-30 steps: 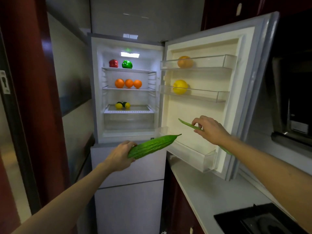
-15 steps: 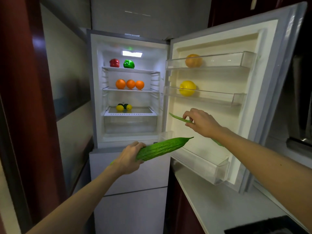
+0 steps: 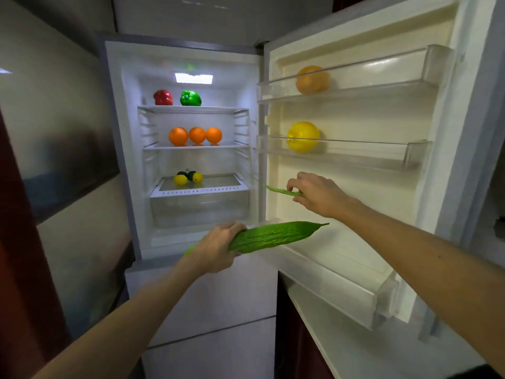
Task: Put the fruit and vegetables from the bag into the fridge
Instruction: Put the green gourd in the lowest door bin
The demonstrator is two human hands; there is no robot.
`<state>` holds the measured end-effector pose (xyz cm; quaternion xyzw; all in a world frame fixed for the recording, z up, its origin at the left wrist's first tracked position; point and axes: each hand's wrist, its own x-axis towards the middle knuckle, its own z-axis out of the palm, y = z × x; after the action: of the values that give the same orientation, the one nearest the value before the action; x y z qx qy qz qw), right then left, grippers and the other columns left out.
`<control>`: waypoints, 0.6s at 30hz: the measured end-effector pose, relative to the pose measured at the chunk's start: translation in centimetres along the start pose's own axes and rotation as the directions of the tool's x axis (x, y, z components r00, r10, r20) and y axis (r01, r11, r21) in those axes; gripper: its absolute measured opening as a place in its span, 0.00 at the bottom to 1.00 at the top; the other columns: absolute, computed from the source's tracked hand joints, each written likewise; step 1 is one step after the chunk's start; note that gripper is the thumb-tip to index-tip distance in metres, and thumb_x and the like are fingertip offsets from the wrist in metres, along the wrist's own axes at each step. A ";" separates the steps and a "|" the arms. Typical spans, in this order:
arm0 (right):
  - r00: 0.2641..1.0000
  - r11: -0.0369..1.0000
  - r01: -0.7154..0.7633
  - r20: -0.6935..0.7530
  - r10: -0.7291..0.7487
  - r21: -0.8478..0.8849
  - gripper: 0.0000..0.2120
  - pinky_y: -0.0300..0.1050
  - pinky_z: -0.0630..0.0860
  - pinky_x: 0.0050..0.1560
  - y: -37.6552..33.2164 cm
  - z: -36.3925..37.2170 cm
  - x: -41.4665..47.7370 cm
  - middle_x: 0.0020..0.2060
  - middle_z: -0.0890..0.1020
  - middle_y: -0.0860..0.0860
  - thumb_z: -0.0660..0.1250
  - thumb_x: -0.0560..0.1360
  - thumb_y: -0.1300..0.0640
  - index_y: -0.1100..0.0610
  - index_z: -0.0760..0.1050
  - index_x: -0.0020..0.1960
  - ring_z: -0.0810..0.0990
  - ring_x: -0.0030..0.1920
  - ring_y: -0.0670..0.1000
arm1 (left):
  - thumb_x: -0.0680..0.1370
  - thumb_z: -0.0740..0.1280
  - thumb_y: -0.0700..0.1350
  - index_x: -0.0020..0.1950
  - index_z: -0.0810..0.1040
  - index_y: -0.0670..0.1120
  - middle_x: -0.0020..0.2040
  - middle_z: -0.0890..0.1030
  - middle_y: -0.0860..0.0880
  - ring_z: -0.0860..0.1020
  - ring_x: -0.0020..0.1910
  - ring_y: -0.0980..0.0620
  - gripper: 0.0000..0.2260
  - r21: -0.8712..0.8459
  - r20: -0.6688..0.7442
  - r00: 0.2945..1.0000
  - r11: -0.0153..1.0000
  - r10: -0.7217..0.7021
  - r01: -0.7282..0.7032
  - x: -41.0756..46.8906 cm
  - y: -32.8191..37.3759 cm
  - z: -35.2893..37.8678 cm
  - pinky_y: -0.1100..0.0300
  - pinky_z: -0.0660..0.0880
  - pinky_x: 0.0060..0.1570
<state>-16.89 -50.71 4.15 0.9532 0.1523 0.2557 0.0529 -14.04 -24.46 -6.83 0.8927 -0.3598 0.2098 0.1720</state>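
Note:
My left hand (image 3: 218,248) grips the stem end of a long bumpy green gourd (image 3: 276,236), held level in front of the open fridge (image 3: 131,149), its tip pointing right over the lowest door bin (image 3: 336,283). My right hand (image 3: 319,194) pinches a thin flat green bean pod (image 3: 278,190) in front of the inner door wall, above that bin. Inside, a red pepper (image 3: 163,97) and a green pepper (image 3: 190,98) sit on the top shelf, three oranges (image 3: 197,135) on the middle one. The bag is out of view.
Lemons and a dark fruit (image 3: 188,177) lie on the crisper lid. The door bins hold an orange fruit (image 3: 312,79) and a yellow fruit (image 3: 303,136). A white counter (image 3: 369,348) runs under the open door. A dark red post (image 3: 21,269) stands at left.
I have come closer to the fridge. Both hands have moved forward with the gourd and the pod; the gourd's tip now reaches over the lowest door bin.

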 end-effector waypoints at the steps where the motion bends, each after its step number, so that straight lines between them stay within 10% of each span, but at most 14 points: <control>1: 1.000 1.000 -0.009 0.008 0.009 0.005 0.11 0.50 0.75 0.45 0.3 0.4 0.4 0.52 0.75 0.52 0.65 0.79 0.54 0.52 0.74 0.61 0.76 0.51 0.53 | 0.71 0.72 0.46 0.62 0.73 0.47 0.55 0.77 0.49 0.76 0.53 0.48 0.21 -0.016 0.008 1.000 1.000 0.016 -0.016 0.9 -0.3 0.2 0.53 0.75 0.52; 10: 0.992 0.989 -0.124 0.016 0.124 0.084 0.11 0.47 0.70 0.45 4.0 2.8 3.5 0.47 0.74 0.50 0.67 0.76 0.52 0.51 0.75 0.57 0.75 0.51 0.54 | 0.68 0.73 0.40 0.62 0.75 0.45 0.55 0.79 0.49 0.76 0.53 0.51 0.23 -0.089 0.035 0.982 0.979 0.186 -0.182 9.5 -1.9 2.7 0.68 0.65 0.50; 18: 0.978 0.982 -0.183 0.113 0.177 0.047 0.10 0.47 0.69 0.45 5.3 4.2 4.4 0.45 0.72 0.48 0.67 0.76 0.52 0.50 0.74 0.57 0.73 0.49 0.53 | 0.67 0.75 0.40 0.62 0.75 0.43 0.55 0.79 0.45 0.76 0.53 0.47 0.24 -0.181 0.069 0.939 0.930 0.337 -0.321 13.6 -2.3 5.5 0.58 0.71 0.54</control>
<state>-9.79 -54.47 3.52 0.9767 0.0696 0.2028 0.0103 -2.11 -33.16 -5.10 0.8114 -0.5287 0.1603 0.1905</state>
